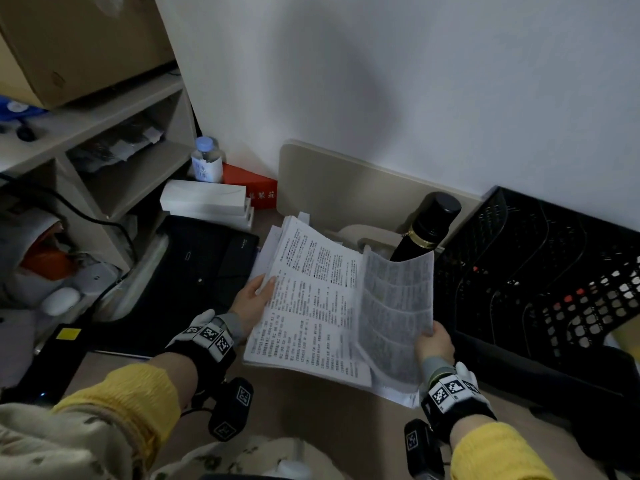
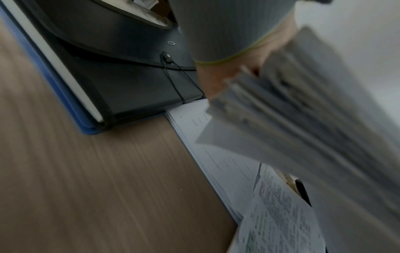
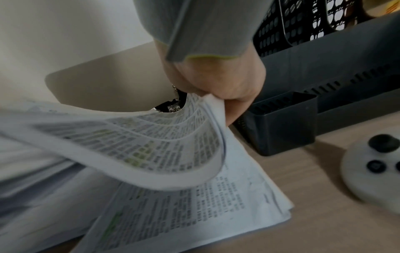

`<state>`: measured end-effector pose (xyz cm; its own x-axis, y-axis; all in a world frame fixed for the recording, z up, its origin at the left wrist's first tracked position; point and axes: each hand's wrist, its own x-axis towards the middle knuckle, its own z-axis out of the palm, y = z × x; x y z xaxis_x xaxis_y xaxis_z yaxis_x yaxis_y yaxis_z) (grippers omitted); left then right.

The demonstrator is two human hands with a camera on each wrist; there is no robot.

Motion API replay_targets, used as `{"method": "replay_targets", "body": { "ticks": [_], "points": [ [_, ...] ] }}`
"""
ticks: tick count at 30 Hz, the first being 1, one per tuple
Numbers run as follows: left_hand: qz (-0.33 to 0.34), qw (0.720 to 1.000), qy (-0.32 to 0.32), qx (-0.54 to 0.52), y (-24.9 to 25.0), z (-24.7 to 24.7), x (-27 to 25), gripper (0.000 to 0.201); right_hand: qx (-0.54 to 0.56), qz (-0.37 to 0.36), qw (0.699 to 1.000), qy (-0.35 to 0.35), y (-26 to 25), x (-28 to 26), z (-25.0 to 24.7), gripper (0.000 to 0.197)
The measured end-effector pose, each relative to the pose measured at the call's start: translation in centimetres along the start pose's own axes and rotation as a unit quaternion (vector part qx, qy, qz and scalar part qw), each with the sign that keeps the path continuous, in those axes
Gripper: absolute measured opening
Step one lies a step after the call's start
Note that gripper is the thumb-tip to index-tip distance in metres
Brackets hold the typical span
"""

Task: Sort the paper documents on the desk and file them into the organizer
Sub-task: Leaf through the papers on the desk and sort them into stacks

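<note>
While my left hand (image 1: 252, 299) grips the paper stack (image 1: 304, 306) above the desk (image 2: 86, 179), its fingers curled beneath, and my right hand (image 1: 434, 344) pinches the lifted sheets (image 1: 396, 317), I'd peel slowly, checking headings before the black organizer (image 1: 540, 271).

The right hand (image 3: 218, 82) is pinching the corner of a few printed sheets (image 3: 164, 145), curling them up off the paper stack (image 3: 194, 205) lying under it on the tabletop (image 3: 303, 214). A black mesh organizer (image 3: 303, 71) is sitting just beyond the hand, and a blurry white controller (image 3: 372, 172) is lying off to its side.
</note>
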<state>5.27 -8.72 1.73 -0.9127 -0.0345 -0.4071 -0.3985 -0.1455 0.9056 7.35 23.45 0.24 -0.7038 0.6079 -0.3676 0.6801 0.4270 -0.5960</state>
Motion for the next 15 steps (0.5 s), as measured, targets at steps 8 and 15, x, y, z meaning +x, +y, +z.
{"method": "replay_targets", "body": {
  "ticks": [8,15],
  "points": [
    [-0.017,1.000,0.020,0.004,-0.2,-0.6,0.8,0.036,-0.039,0.003,0.999,0.001,1.0,1.0,0.4,0.030],
    [-0.013,1.000,0.020,-0.001,-0.9,-0.4,1.0,0.029,-0.039,0.020,0.998,-0.049,1.2,1.3,2.4,0.043]
  ]
}}
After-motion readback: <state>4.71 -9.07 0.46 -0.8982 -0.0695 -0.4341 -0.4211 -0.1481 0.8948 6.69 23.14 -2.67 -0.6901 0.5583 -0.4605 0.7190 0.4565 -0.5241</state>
